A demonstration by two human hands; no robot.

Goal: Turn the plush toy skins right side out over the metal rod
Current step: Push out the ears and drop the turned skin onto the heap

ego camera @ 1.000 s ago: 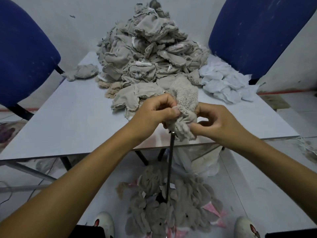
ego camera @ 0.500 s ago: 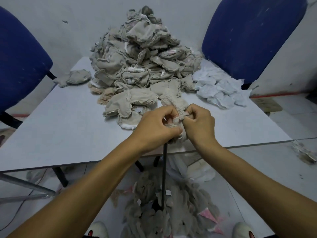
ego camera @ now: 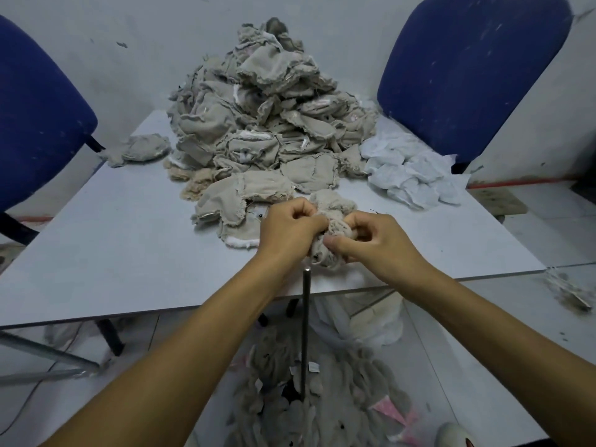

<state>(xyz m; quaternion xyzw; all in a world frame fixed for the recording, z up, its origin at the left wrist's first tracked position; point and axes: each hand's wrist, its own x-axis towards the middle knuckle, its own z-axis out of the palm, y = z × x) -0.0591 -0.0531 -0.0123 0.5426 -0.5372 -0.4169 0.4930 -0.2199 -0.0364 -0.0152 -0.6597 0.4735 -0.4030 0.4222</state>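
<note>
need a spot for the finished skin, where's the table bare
Bare tabletop on the near left, between the left hand and the blue chair; a smaller patch near right, below the white fabric pieces. The back centre is crowded by the pile of skins.

Both forearms reach forward, left hand (ego camera: 290,232) and right hand (ego camera: 371,241) close together, fingers curled.

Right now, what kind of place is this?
Probably a small toy-sewing workshop. A tall heap of inside-out beige fabric skins covers the pale grey table, both hands work one fuzzy skin over an upright metal rod, and finished grey plush skins lie on the floor.
</note>
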